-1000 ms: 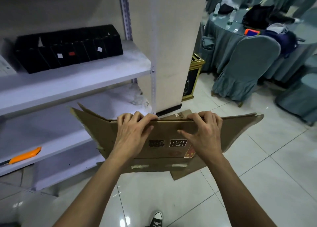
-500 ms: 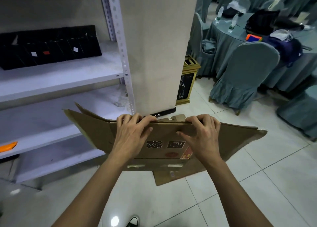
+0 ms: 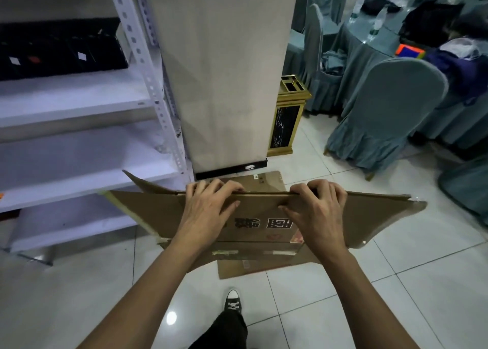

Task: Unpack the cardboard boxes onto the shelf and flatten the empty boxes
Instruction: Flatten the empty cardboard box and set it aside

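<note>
**Flattened box held up in front of the pillar**

Both hands hold a collapsed cardboard box by its top edge, in the air just in front of the pillar. The left hand has its grip curled over the edge, thumb on the near face; the right hand pinches the same edge likewise. Side flaps splay out to either side. Another flattened cardboard sheet lies on the floor at the pillar's foot, below the held box. The shelf stands left of the pillar, with black boxes on an upper level. A gold-trimmed bin sits right of the pillar.
</note>
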The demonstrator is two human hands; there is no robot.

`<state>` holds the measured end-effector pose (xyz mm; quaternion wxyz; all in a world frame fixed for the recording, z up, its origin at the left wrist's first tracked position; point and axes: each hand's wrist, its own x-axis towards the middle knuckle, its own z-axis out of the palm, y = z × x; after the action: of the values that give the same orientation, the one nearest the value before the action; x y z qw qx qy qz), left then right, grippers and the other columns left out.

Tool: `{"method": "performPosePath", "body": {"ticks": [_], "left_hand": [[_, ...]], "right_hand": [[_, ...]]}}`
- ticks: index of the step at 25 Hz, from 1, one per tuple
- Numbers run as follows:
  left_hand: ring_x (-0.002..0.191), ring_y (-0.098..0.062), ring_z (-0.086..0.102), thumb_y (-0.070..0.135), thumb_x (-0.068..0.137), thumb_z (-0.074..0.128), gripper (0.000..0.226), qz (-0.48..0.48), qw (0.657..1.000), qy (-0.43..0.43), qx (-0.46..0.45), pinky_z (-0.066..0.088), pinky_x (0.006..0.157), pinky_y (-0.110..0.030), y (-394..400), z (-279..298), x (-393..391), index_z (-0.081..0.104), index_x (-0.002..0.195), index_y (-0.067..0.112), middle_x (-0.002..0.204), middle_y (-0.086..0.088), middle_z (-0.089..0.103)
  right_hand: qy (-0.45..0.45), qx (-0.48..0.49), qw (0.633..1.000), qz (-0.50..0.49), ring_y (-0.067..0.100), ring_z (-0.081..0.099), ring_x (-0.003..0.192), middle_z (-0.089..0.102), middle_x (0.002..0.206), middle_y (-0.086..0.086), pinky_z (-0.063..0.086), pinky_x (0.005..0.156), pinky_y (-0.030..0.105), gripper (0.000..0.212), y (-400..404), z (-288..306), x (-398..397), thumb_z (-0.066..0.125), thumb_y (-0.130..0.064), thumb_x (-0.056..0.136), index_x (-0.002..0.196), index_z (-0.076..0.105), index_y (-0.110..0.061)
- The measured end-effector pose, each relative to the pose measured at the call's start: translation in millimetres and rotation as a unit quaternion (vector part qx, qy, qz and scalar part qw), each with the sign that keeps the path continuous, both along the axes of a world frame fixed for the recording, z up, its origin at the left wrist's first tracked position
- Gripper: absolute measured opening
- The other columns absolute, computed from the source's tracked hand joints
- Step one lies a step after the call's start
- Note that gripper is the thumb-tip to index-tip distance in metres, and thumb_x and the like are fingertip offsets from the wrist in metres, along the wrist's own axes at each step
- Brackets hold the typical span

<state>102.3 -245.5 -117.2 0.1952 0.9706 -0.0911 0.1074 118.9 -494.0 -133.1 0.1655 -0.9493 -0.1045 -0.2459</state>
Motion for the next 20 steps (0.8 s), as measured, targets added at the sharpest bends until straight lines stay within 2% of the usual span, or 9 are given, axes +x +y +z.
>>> {"method": "performPosePath", "body": {"ticks": [5,11,17,20], "left_hand": [[0.093,-0.019,0.052,0.046,0.094,0.057,0.019,0.027,0.999,-0.005,0.034,0.035,0.085,-0.037,-24,-32,53,0.060,0.106,0.031,0.100,0.009,0.061],[0.097,-0.019,0.050,0.041,0.099,0.045,0.021,0.019,0.998,0.052,0.007,0.038,0.086,-0.039,-50,-76,106,0.056,0.117,0.036,0.109,0.012,0.059],[0.089,-0.021,0.053,0.043,0.098,0.039,0.027,0.040,0.998,0.050,0.014,0.029,0.079,-0.036,-77,-132,149,0.062,0.111,0.035,0.103,0.012,0.060],[0.088,-0.022,0.055,0.039,0.098,0.041,0.029,0.051,0.997,0.050,0.008,0.031,0.080,-0.036,-96,-172,157,0.066,0.110,0.032,0.104,0.011,0.063]], "right_hand": [[0.021,-0.001,1.000,-0.002,0.023,0.048,0.099,0.056,0.098,0.007,0.030,0.094,0.044,0.044,-29,-24,49,0.091,-0.037,0.068,0.103,0.069,-0.022],[0.064,-0.017,0.998,0.015,0.024,0.051,0.097,0.054,0.097,0.005,0.032,0.095,0.044,0.034,-59,-58,118,0.088,-0.034,0.073,0.099,0.070,-0.022],[0.104,-0.018,0.994,0.026,0.026,0.052,0.098,0.055,0.099,0.005,0.032,0.096,0.042,0.029,-86,-113,167,0.088,-0.028,0.076,0.099,0.072,-0.019],[0.132,-0.018,0.990,0.040,0.026,0.054,0.095,0.056,0.100,0.004,0.029,0.095,0.038,0.030,-102,-157,186,0.089,-0.026,0.075,0.100,0.073,-0.021]]}}
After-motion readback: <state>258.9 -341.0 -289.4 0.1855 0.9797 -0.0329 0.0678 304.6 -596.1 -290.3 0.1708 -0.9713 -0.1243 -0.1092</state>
